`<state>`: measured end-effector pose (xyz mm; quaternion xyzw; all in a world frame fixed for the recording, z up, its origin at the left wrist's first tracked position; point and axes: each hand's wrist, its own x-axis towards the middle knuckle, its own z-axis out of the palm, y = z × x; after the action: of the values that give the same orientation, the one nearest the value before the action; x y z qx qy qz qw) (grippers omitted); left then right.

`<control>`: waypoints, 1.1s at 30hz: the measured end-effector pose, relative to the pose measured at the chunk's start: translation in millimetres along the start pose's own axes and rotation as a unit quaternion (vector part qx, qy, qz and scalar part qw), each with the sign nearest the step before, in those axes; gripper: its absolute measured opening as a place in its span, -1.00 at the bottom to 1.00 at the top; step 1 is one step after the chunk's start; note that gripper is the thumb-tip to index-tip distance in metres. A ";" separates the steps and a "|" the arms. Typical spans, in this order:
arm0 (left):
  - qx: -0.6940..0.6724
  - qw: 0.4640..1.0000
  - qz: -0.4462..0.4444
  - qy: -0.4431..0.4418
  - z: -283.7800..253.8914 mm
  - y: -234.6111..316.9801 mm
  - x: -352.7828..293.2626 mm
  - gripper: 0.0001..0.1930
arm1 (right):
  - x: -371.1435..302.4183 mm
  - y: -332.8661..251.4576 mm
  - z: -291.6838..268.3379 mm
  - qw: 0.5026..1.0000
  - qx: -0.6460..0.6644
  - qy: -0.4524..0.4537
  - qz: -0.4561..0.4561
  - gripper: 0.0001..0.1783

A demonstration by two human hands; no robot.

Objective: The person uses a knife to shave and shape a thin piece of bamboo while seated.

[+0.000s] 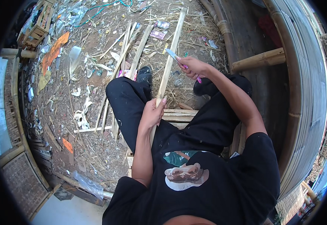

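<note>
A long, pale bamboo strip [173, 48] slants from my lap up toward the far ground. My left hand [153, 112] is closed around its near part, beside my left thigh. In my right hand [193, 67] is a knife [170, 53] with a short, light blade and a pink handle, its grip mostly hidden by my fingers. The blade lies at the strip's edge, about midway along; whether it cuts into the wood I cannot tell.
More bamboo strips [140, 48] lie on the littered ground to the left, near my black shoe [144, 76]. A wooden crate [38, 28] stands far left. Bamboo posts [259, 60] and a stack of long slats [302, 75] border my right side.
</note>
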<state>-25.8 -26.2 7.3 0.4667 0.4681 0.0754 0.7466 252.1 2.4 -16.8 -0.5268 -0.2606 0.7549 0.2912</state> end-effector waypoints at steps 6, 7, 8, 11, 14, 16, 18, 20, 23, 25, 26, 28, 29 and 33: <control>-0.007 1.000 0.004 -0.004 0.6 2.8 -0.4 -0.63 | 2.2 4.8 1.3 0.999 -0.019 0.024 -0.025 -0.48; -0.011 1.000 0.002 -0.008 0.6 4.5 -0.6 -0.63 | 3.1 5.6 2.5 0.995 -0.046 0.070 -0.049 -0.47; -0.011 1.000 0.003 -0.009 0.1 5.9 -0.2 -0.63 | 6.7 8.8 1.5 0.995 -0.047 0.070 -0.049 -0.47; -0.034 0.999 0.004 -0.028 0.7 5.3 -2.1 -0.63 | 9.7 15.4 3.2 0.914 -0.241 0.231 -0.232 -0.46; -0.022 1.000 0.013 -0.010 0.3 1.2 -1.9 -0.64 | 1.1 8.2 13.5 0.850 -0.371 0.283 -0.244 -0.48; -0.020 1.000 0.004 -0.013 -0.3 1.5 -1.1 -0.64 | -0.4 7.9 13.0 0.858 -0.382 0.259 -0.226 -0.48; -0.018 1.000 0.004 -0.009 0.2 2.9 -1.7 -0.64 | 1.7 7.2 10.8 0.868 -0.379 0.246 -0.205 -0.48; -0.016 1.000 0.004 -0.006 1.6 2.8 -1.0 -0.64 | 3.4 7.1 7.6 0.879 -0.375 0.233 -0.183 -0.48; -0.006 1.000 0.008 0.005 1.8 1.5 0.0 -0.64 | 6.7 8.0 11.3 0.894 -0.361 0.222 -0.143 -0.49; 0.005 1.000 0.003 0.008 2.4 2.7 0.1 -0.64 | 6.2 12.1 20.1 0.827 -0.428 0.293 -0.219 -0.52; 0.006 1.000 0.002 0.008 2.4 2.5 1.5 -0.64 | 6.1 12.8 22.9 0.827 -0.427 0.293 -0.219 -0.52; 0.017 0.999 0.015 0.027 1.8 0.1 2.5 -0.64 | 2.8 12.7 29.2 0.791 -0.463 0.317 -0.243 -0.56; 0.018 0.999 0.014 0.026 1.8 -0.8 1.6 -0.64 | 0.4 11.8 30.5 0.792 -0.462 0.317 -0.243 -0.56; 0.020 0.999 0.015 0.027 2.5 0.1 3.2 -0.62 | 0.6 14.4 21.7 0.765 -0.502 0.311 -0.257 -0.58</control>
<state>-22.1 -26.0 5.6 0.4859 0.4826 0.0896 0.7231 229.0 -9.1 -20.5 -0.7171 -0.6229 0.2078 0.2336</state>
